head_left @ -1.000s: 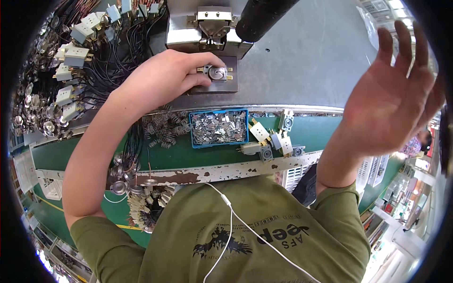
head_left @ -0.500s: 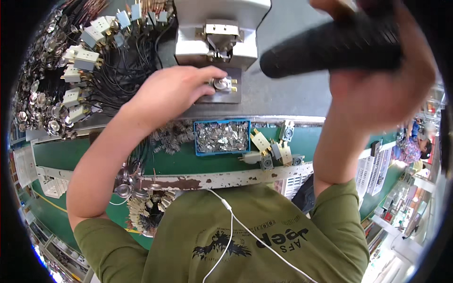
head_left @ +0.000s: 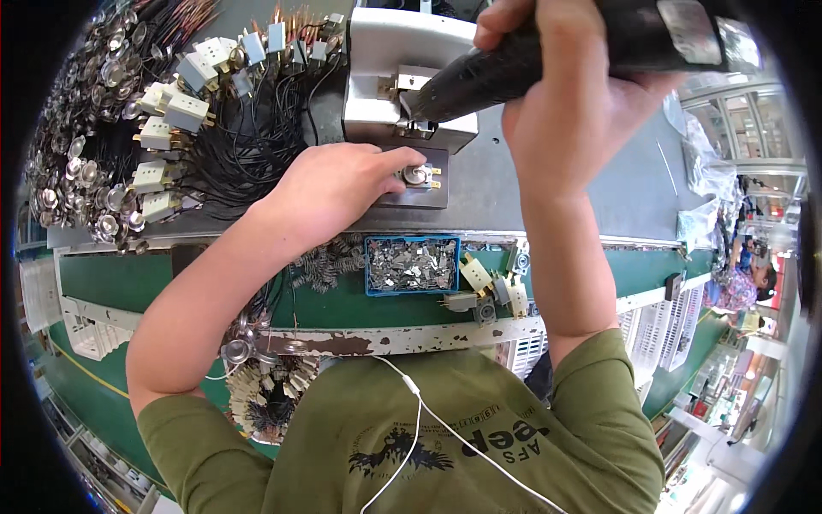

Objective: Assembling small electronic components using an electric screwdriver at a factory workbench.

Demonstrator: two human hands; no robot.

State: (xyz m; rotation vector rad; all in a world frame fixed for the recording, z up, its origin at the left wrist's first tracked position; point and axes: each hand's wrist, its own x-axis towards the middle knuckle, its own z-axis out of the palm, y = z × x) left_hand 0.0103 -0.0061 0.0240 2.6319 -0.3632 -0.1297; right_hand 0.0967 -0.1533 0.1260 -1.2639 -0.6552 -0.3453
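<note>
My left hand (head_left: 330, 188) rests at the metal base plate (head_left: 432, 201) of a small grey machine (head_left: 368, 94). Thumb and forefinger are closed on a small part with a round metal cap and brass pins (head_left: 418, 176), which lies on that plate. My right hand (head_left: 569, 103) is raised, its fingers wrapped round a thick black tapered bar (head_left: 488, 84). The bar's narrow end reaches the front of the machine and covers some of its mechanism; whether it touches cannot be told. What kind of bar it is does not show.
Left of the machine lie several grey and cream plug blocks (head_left: 197, 70) with black wires (head_left: 235, 141) and round metal caps (head_left: 86, 171). A blue tray (head_left: 368, 270) of small metal pieces stands nearer me, springs (head_left: 325, 265) on its left, more plug blocks (head_left: 476, 274) on its right.
My right hand has swung left with the black bar, bringing the narrow end over the machine's front. My left hand keeps its pinch on the capped part. The whole view has shifted slightly.
</note>
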